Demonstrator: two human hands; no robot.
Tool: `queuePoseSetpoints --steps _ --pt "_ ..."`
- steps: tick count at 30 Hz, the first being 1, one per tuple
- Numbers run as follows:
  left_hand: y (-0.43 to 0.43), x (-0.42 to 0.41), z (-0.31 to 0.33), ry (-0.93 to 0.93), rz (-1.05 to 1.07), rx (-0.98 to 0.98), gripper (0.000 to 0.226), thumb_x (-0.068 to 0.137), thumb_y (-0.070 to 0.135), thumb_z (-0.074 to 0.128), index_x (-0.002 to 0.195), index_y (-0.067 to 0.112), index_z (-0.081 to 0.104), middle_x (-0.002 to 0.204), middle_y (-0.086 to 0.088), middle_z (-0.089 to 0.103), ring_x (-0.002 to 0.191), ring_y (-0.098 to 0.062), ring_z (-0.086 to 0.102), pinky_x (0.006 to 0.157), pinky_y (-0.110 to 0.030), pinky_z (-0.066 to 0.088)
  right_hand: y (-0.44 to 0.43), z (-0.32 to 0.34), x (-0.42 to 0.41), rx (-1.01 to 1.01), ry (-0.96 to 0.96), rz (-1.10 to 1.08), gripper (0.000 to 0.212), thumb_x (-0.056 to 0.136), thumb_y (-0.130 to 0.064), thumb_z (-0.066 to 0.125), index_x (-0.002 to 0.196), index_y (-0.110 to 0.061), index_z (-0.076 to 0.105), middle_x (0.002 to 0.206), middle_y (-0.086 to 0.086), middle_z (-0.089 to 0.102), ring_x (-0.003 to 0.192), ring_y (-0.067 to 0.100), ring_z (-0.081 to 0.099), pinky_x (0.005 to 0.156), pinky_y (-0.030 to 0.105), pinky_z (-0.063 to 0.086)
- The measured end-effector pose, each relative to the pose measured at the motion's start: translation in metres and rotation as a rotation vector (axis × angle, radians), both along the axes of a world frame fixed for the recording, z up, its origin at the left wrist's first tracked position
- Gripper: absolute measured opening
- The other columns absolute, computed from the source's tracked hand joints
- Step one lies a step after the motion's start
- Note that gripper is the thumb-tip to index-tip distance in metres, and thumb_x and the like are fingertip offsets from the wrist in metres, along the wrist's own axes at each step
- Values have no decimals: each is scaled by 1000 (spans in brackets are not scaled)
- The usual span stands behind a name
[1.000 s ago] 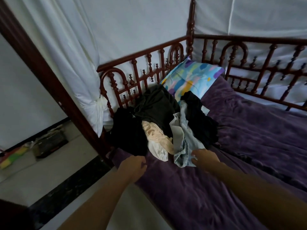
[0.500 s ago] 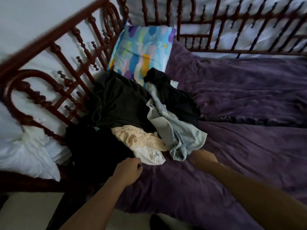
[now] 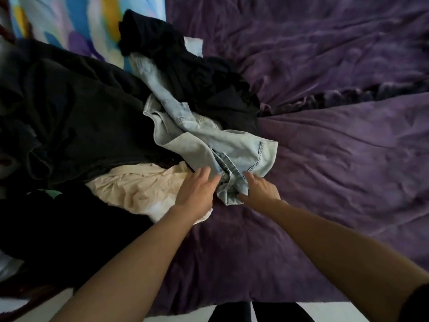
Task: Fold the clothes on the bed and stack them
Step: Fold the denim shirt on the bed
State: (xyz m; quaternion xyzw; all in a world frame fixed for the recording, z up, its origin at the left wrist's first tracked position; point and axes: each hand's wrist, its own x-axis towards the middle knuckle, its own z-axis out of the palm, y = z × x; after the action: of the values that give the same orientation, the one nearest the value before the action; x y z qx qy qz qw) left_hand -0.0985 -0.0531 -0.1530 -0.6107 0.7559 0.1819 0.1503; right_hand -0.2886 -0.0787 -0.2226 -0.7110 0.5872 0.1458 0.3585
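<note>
View from a head camera, looking down at a bed. A loose pile of unfolded clothes sits on the left of a purple bedcover [image 3: 336, 159], its far end against a bright patterned pillow [image 3: 69, 24]. Nothing is folded or stacked yet.

Pale jeans [image 3: 209, 140] lie crumpled on top of the pile, trailing toward the viewer. They are probably the first pick because nothing lies over them. A cream top [image 3: 139, 187] spreads beside them at the near edge. A large dark garment [image 3: 81, 112] lies behind the cream top, and a black one [image 3: 197, 73] lies further back, beside the pillow.

Both bare forearms reach in from below. The left hand [image 3: 197, 191] lies flat over the cream top with its fingers straight, their tips touching the near end of the jeans. The right hand [image 3: 262, 189] is at the same end from the other side, thumb and fingers spread around the hem. It does not appear to be pinching the hem yet.

With one hand on each side, the person seems about to lift the jeans clear and spread them on the bare cover to the right.
</note>
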Motion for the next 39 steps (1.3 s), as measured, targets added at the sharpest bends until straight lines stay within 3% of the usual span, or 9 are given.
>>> queuePoseSetpoints --steps 4,6,12,18,23,28,30,35,39 --pt "-49 -8 -39 -125 -130 86 86 81 10 61 150 30 13 157 -10 13 146 -30 4 117 -48 11 -8 -34 3 49 -23 -91 75 79 -43 68 141 -24 31 130 5 54 117 28 55 85 39 46" --pt "-53 -11 -49 -205 -168 120 86 81 18 63 150 30 13 149 -9 32 142 -30 18 117 -49 8 -9 -41 3 36 -42 -132 65 80 -38 66 136 -24 38 124 6 57 113 30 57 83 39 47" --pt "4 20 -36 -212 -78 154 30 89 24 51 118 28 49 118 4 60 111 -20 55 92 -37 32 -7 -27 -11 5 -100 -311 71 78 -11 52 144 -25 26 128 15 57 97 42 60 76 41 46" --pt "21 52 26 99 21 56 72 82 9 60 142 35 29 128 0 51 96 -26 62 75 -37 49 24 43 -3 -183 -104 -145 77 89 -8 47 150 -44 18 133 8 42 84 45 59 70 42 44" --pt "42 78 90 97 -54 -79 34 84 8 52 111 28 49 108 2 53 91 -26 60 62 -34 38 62 93 18 -181 22 -47 30 94 -16 46 112 -23 69 122 9 49 91 39 61 76 39 47" --pt "84 137 164 225 20 -171 24 70 37 61 85 34 43 89 11 54 85 -20 59 71 -38 47 106 181 41 -149 -148 -114 34 83 -62 50 82 -30 62 91 -3 50 90 19 55 74 27 37" --pt "94 156 203 356 66 -230 25 66 39 62 76 37 39 79 11 50 83 -21 56 71 -39 46 125 216 48 -206 -146 -25 53 68 -77 56 96 -32 58 94 -8 47 86 13 54 73 27 41" --pt "95 175 292 581 59 -470 31 70 2 64 95 19 58 87 -1 65 86 -25 64 73 -35 49 126 327 59 -632 -170 -85 28 80 -31 71 100 -13 64 89 -2 42 92 30 58 67 29 33" --pt "91 163 372 619 15 -693 29 65 13 60 93 3 63 83 -19 67 83 -37 64 67 -35 46 114 440 51 -873 -343 -300 10 77 -17 71 78 -12 63 82 9 55 78 27 55 63 30 31"
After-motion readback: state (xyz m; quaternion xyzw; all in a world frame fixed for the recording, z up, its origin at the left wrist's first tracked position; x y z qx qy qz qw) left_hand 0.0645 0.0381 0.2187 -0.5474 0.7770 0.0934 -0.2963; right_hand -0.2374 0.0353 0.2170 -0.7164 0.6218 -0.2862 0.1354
